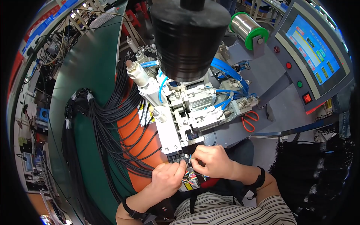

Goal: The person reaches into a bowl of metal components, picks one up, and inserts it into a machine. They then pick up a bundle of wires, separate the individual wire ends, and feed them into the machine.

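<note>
My left hand (169,180) is closed, its thumb and forefinger pinched at the black fixture (174,157) on the machine's front. What it pinches is hidden by the fingers. Just right of it, my right hand (213,161) is closed too, curled around a thin wire with a bit of blue showing at the fingertips. Short coloured wire ends (204,176) stick out below that hand. Under both hands sits a small container (189,185) with a yellow and white side, full of coloured wire pieces. The white metal machine (167,135) stands directly beyond my fingers.
Bundled black cables (108,116) lie over the green table (84,150) and orange mat (139,165) at left. A solder wire spool (248,30), touch screen panel (315,48) and red-handled scissors (249,122) are at right. A black cylinder (189,41) hangs above. More cables (300,176) hang lower right.
</note>
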`<state>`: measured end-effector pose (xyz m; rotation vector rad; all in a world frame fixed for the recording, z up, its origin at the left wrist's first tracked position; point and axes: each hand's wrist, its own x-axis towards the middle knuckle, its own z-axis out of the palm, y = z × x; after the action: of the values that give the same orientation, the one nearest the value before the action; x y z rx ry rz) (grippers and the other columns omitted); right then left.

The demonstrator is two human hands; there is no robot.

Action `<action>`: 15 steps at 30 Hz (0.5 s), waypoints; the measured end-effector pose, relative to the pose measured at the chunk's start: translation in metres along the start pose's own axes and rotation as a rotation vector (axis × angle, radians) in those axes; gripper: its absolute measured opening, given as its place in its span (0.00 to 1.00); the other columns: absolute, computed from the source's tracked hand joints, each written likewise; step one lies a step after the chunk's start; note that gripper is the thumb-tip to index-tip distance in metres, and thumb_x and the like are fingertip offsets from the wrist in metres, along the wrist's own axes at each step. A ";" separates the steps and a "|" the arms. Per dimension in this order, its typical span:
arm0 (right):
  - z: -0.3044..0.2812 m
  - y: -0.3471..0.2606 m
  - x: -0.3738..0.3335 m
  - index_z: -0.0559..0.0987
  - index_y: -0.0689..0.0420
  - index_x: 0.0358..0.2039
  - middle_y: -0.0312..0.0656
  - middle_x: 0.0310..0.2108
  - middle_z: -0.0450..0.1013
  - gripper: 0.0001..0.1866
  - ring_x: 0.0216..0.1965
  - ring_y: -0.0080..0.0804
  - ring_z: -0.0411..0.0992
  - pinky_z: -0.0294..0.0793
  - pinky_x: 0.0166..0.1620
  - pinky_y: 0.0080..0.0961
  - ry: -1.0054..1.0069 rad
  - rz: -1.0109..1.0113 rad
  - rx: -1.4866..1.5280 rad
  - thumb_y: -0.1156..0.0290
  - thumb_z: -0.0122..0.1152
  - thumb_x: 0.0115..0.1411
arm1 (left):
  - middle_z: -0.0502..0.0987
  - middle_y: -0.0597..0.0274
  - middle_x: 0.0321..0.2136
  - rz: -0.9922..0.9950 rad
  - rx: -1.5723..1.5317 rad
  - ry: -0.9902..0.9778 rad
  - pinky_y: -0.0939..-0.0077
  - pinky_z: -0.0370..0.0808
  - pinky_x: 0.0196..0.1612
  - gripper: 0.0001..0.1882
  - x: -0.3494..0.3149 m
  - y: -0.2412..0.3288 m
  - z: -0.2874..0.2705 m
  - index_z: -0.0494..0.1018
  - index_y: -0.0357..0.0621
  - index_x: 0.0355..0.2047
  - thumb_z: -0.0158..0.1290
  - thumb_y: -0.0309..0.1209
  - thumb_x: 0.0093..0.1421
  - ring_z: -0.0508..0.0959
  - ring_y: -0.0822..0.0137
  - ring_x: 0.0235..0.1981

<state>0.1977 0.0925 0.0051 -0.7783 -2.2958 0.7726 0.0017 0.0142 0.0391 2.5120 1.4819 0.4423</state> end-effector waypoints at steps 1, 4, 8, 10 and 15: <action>0.001 0.000 0.001 0.78 0.61 0.27 0.38 0.27 0.73 0.04 0.20 0.29 0.73 0.72 0.22 0.25 -0.003 0.003 0.002 0.74 0.63 0.55 | 0.73 0.63 0.26 -0.020 0.015 0.020 0.68 0.72 0.30 0.22 0.002 0.001 -0.002 0.74 0.36 0.43 0.58 0.27 0.44 0.76 0.62 0.25; 0.005 0.000 0.006 0.76 0.57 0.24 0.38 0.24 0.70 0.05 0.19 0.37 0.71 0.70 0.20 0.30 0.023 -0.008 -0.124 0.72 0.63 0.51 | 0.73 0.62 0.29 -0.064 0.047 0.056 0.68 0.72 0.33 0.26 0.004 0.000 -0.004 0.75 0.36 0.46 0.57 0.26 0.43 0.75 0.63 0.29; 0.006 -0.003 0.005 0.74 0.58 0.22 0.40 0.22 0.68 0.07 0.19 0.37 0.72 0.71 0.21 0.33 0.027 0.019 -0.067 0.72 0.61 0.54 | 0.72 0.60 0.32 -0.068 -0.042 0.082 0.68 0.72 0.35 0.29 0.000 -0.007 0.000 0.74 0.35 0.49 0.57 0.26 0.41 0.74 0.62 0.32; 0.008 -0.001 0.005 0.74 0.58 0.22 0.40 0.22 0.68 0.07 0.20 0.37 0.72 0.71 0.21 0.33 0.033 0.016 -0.057 0.72 0.60 0.54 | 0.71 0.59 0.32 -0.061 -0.070 0.073 0.68 0.72 0.35 0.29 0.000 -0.008 0.000 0.74 0.35 0.48 0.57 0.26 0.41 0.74 0.62 0.31; 0.013 0.000 0.002 0.74 0.58 0.24 0.40 0.24 0.68 0.05 0.20 0.37 0.72 0.71 0.21 0.31 0.071 0.001 -0.055 0.73 0.60 0.54 | 0.70 0.60 0.31 -0.086 -0.055 0.043 0.69 0.72 0.34 0.30 0.000 -0.008 -0.002 0.74 0.35 0.49 0.57 0.26 0.40 0.72 0.61 0.29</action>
<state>0.1881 0.0898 -0.0027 -0.8182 -2.2621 0.6740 -0.0054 0.0186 0.0382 2.4002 1.5645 0.5188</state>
